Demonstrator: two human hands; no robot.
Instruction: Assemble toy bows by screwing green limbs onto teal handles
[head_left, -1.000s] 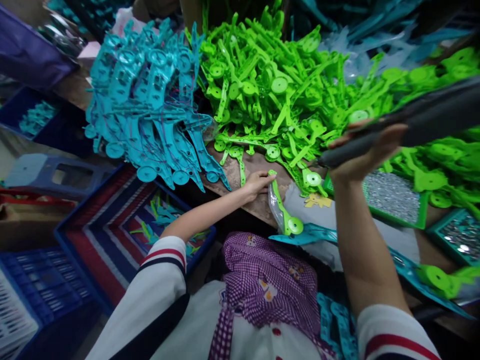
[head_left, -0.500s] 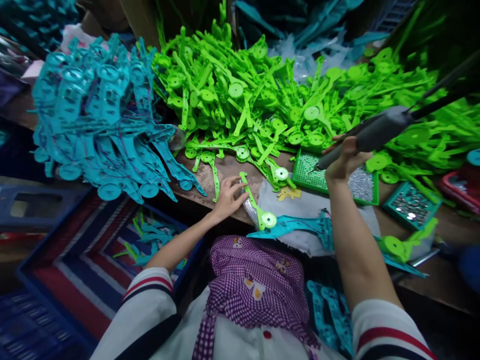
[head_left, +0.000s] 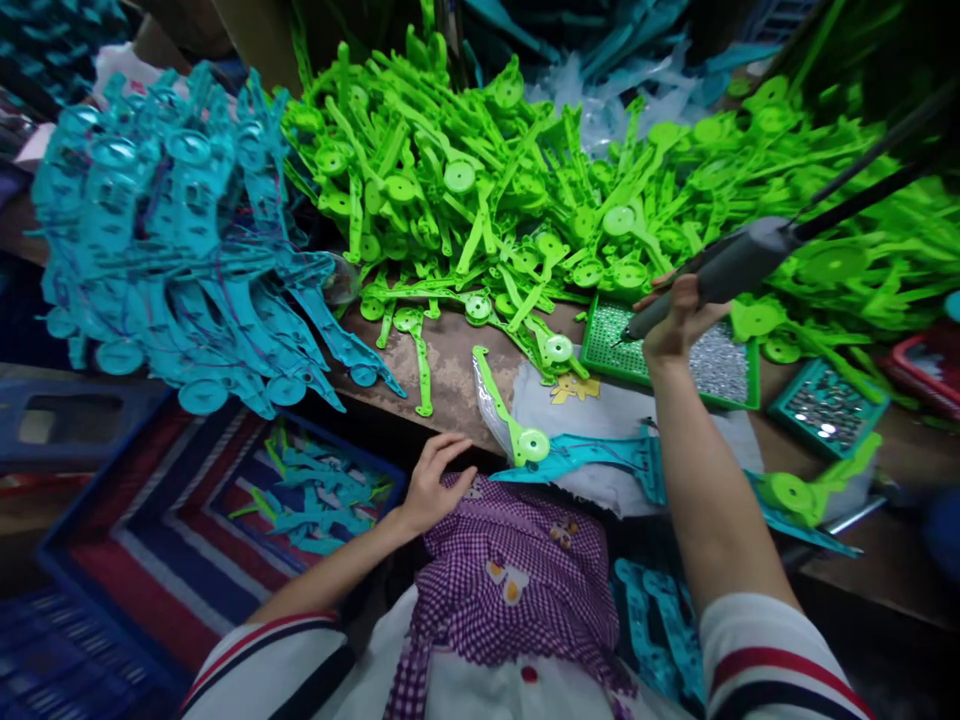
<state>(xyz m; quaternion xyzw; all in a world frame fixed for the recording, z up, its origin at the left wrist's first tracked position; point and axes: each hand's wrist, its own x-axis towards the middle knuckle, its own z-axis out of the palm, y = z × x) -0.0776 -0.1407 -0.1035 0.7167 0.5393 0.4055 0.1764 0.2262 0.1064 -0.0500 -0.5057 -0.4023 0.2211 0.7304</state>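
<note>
My right hand (head_left: pixel 679 325) grips a dark grey electric screwdriver (head_left: pixel 739 265). Its bit points down over the left part of a green screw tray (head_left: pixel 664 382); whether it touches a screw I cannot tell. My left hand (head_left: pixel 439 488) hovers off the bench edge, just above the apron, fingers apart and nothing visible in it. Up and to its right lies a bright green plastic arm with a round disc (head_left: pixel 532 445), against a long teal plastic piece (head_left: pixel 577 455). Clear film or a bag (head_left: pixel 491 415) lies beside the green arm.
A big heap of green plastic arms (head_left: pixel 480 180) fills the back of the bench. Stacked teal assemblies (head_left: pixel 187 250) stand at the left. A small teal box (head_left: pixel 829 405) of shiny metal parts is at right. Below left, a blue-rimmed bin (head_left: pixel 112 600) holds loose teal and green pieces.
My left hand has let go of the green arm and drawn down towards the apron. My right hand keeps the screwdriver over the screw tray, almost still.
</note>
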